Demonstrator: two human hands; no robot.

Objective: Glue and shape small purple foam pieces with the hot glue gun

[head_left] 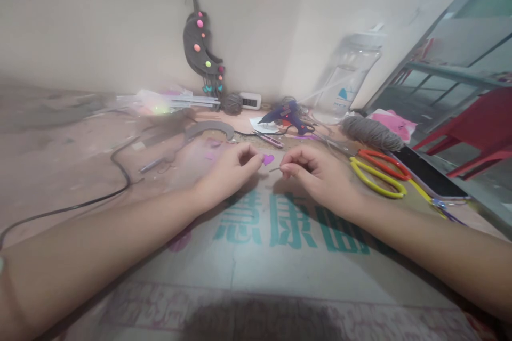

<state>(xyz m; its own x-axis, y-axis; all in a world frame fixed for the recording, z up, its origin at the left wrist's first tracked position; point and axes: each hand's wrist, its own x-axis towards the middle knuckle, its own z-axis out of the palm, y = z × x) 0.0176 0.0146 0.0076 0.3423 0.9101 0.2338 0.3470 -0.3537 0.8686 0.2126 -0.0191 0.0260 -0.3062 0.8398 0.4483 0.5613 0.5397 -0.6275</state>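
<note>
Between thumb and fingertips, my left hand (238, 168) pinches a small purple heart (269, 160) by its left edge. Just to the right, my right hand (314, 168) is closed on a short thin grey strand (274, 170), whose free end points at the heart. A narrow gap separates the heart from the right fingertips. Both hands hover over a sheet of cardboard (256, 272) with green printed characters. What the strand is made of cannot be made out. Beyond the hands lie a utility knife (270, 140) and a blue glue gun (287, 116).
Scissors with red and yellow handles (378, 178), a phone (430, 173) and grey yarn (373, 132) lie on the right. A clear bottle (347, 77) stands by the wall. A decorated grey crescent (196, 48) hangs there. A black cord (80, 205) and glue sticks (192, 100) are left.
</note>
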